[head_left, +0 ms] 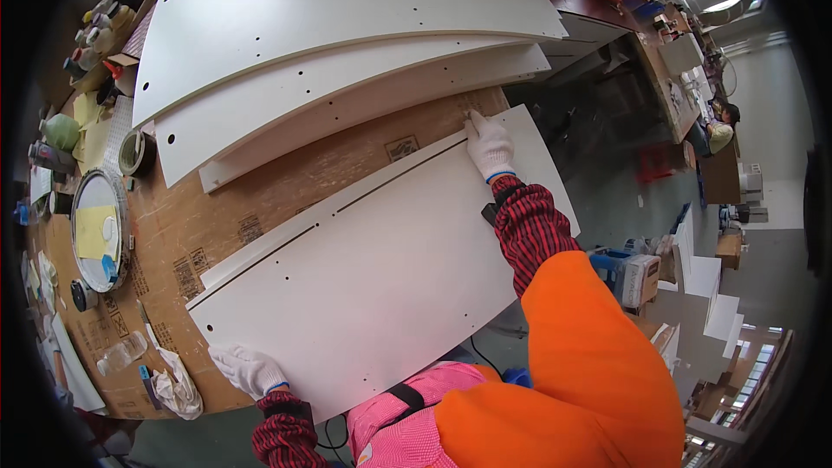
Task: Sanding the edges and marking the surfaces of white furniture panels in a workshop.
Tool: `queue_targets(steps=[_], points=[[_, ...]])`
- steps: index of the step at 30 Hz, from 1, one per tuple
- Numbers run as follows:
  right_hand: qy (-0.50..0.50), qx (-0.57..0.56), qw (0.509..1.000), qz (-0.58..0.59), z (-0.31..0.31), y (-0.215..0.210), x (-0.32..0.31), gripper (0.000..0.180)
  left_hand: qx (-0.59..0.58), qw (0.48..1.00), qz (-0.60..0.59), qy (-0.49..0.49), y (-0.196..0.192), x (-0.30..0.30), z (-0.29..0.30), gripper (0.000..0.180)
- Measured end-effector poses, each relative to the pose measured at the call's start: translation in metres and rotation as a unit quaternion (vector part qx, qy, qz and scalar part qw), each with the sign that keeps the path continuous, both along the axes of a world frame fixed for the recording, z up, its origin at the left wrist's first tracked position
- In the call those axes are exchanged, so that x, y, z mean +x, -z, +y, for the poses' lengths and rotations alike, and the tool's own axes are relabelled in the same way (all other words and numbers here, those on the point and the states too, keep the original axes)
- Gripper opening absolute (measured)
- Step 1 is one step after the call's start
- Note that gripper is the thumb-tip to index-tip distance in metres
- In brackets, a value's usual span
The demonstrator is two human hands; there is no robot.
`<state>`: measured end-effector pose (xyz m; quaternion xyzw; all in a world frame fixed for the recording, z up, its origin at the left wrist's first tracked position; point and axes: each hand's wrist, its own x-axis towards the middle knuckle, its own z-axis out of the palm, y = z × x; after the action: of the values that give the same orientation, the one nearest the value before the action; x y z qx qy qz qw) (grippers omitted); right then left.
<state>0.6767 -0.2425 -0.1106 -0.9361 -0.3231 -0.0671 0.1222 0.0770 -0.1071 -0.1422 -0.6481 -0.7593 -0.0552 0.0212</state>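
Observation:
A white board (390, 269) with a dark groove along its far side and several small holes lies slanted across the workbench in front of me. My left hand (250, 370), in a white knitted glove, grips the board's left edge near its close corner. Over the far edge, toward the right end, my gloved right hand (490, 146) is closed, its fingertips pinched by the groove. What they hold, if anything, is too small to make out. Beyond lies a stack of similar white boards (347, 9) with curved edges and drilled holes.
On the brown bench (260, 199) at left stand a round lidded bucket (121, 234), a tape roll (137, 153), a clear bottle (123, 353) and a crumpled cloth (178, 390). Bottles crowd a basket (108, 30) far left. White boards (693, 295) stand at right; a person (721, 130) is in the distance.

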Motion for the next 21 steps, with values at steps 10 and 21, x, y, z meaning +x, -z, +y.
queue_targets(steps=[10, 21], points=[[0.052, 0.083, 0.995, -0.034, -0.067, -0.020, 0.044, 0.027, 0.022, 0.998, 0.018, 0.055, 0.007, 0.004, 0.007, 0.056], [0.269, 0.083, 0.957, 0.065, -0.073, -0.005, -0.035, 0.029, -0.093, 0.950, 0.275, 0.117, 0.022, -0.034, 0.029, 0.054]])
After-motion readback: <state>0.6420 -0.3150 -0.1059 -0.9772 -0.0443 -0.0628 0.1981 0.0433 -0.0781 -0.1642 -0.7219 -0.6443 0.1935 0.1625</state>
